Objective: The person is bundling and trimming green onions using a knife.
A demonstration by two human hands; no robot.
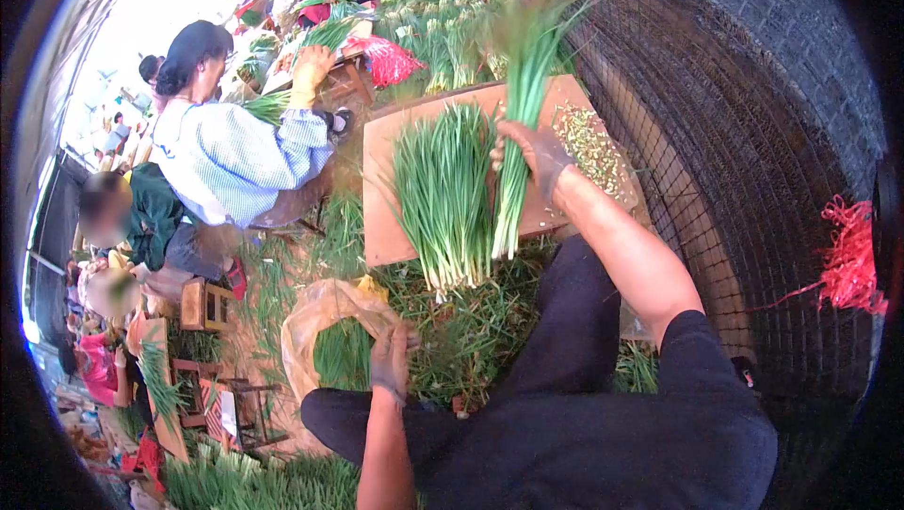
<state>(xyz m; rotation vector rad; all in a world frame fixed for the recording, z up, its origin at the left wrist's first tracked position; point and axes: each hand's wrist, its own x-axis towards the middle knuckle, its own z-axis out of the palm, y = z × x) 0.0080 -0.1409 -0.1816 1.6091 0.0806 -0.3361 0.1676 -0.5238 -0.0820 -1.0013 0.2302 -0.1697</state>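
Note:
My right hand (534, 157), in a thin glove, is closed around a bunch of garlic chives (527, 86). That bunch is held upright over the right part of a tan board (381, 218), its leaf tips blurred and its pale stem ends toward me. Left of it a larger pile of garlic chives (443, 190) lies on the board, stems over the near edge. My left hand (390, 359), also gloved, is over my knee beside the rim of a clear plastic bag (299, 331), fingers loosely apart. Green leaves (343, 355) show inside the bag.
Small trimmed bits (589, 147) are scattered on the board's right side. Black mesh netting (716, 114) rises along the right, with red plastic strands (850, 256) hanging there. A co-worker in a checked top (235, 161) sits at left. Loose leaves (471, 331) cover the ground below the board.

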